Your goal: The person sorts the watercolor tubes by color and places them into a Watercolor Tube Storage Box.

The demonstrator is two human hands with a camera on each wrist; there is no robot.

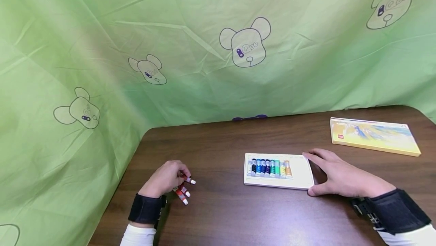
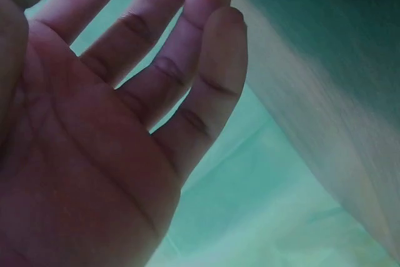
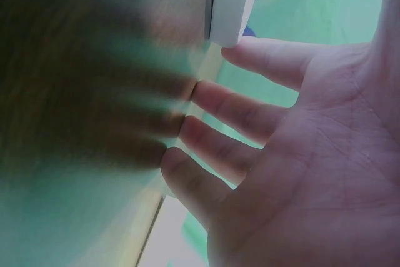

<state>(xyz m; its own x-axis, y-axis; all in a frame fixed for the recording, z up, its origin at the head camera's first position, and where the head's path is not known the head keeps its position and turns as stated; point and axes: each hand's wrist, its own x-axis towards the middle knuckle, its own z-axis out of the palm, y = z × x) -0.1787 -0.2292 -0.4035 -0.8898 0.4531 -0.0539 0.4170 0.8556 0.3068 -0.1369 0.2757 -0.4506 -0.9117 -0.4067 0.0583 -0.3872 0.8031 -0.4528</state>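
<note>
My left hand point(image 1: 169, 178) is low over the table at the left, its thumb and index finger pinching a small red paint tube point(image 1: 192, 181) with a white cap. Just below lie two more red paint tubes point(image 1: 181, 196), partly under the hand. In the left wrist view the palm and long fingers point(image 2: 219, 60) show, but the tube is hidden. My right hand point(image 1: 337, 176) holds the right end of a white tray point(image 1: 299, 170), thumb and index finger at its two corners. The other fingertips point(image 3: 203, 92) rest on the table. Several blue, green and yellow paint tubes point(image 1: 267, 167) stand side by side in the tray's left part.
A flat yellow box point(image 1: 374, 136) with a painted picture lies at the back right of the brown wooden table point(image 1: 218, 215). Behind the table and along its left side hangs a green cloth point(image 1: 190, 60) printed with bear heads.
</note>
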